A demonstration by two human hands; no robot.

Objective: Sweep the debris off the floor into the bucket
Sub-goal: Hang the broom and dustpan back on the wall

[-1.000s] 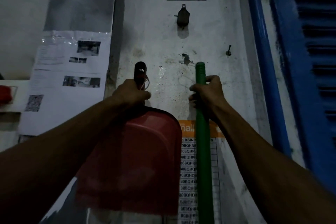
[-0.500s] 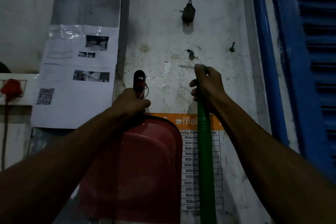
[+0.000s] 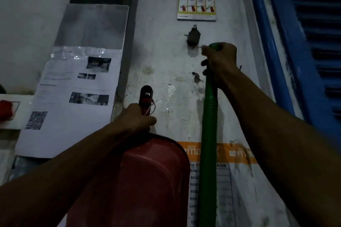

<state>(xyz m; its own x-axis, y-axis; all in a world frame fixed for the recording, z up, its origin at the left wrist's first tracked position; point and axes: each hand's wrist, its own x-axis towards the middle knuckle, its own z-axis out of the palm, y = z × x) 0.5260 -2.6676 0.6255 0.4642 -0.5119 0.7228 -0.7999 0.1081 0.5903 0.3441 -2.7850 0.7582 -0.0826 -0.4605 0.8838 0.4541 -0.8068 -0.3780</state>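
I face a white wall in dim light. My left hand grips the dark red handle of a red dustpan, whose pan hangs flat against the wall below the hand; a white string loop shows at the handle. My right hand grips the top end of a green broom handle that runs straight down the wall, and its fingertips pinch a thin white loop just right of a dark wall hook. The broom's head, the bucket and the floor are out of view.
A yellow and red instruction sticker sits above the hook. Printed sheets are taped to the wall at left, a printed list with an orange header lower right. A nail sticks out beside my right wrist. A blue louvred shutter fills the right edge.
My right hand has slid up to the top of the green handle and raised it toward the dark hook. The left hand keeps its hold on the dustpan handle.
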